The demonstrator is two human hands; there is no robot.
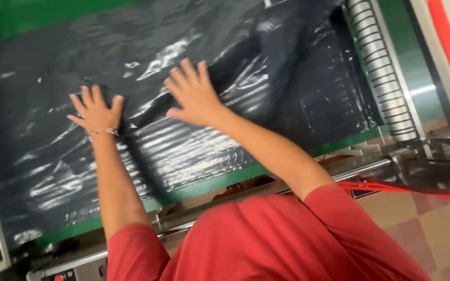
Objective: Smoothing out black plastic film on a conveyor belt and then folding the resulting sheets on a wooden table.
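Both hands lie flat with fingers spread on a sheet of glossy black plastic film [183,151] that covers most of a green machine bed [225,179]. The left hand [96,110] presses near a dark crease, the right hand [194,96] just beside it further up; neither grip closes on anything. The film is already laid out, yet wrinkles and a long fold remain, so smoothing looks only partly done. A ribbed metal roller [384,73] runs along the far edge. Red tubing [446,39] and a chequered floor [433,229] show beyond.
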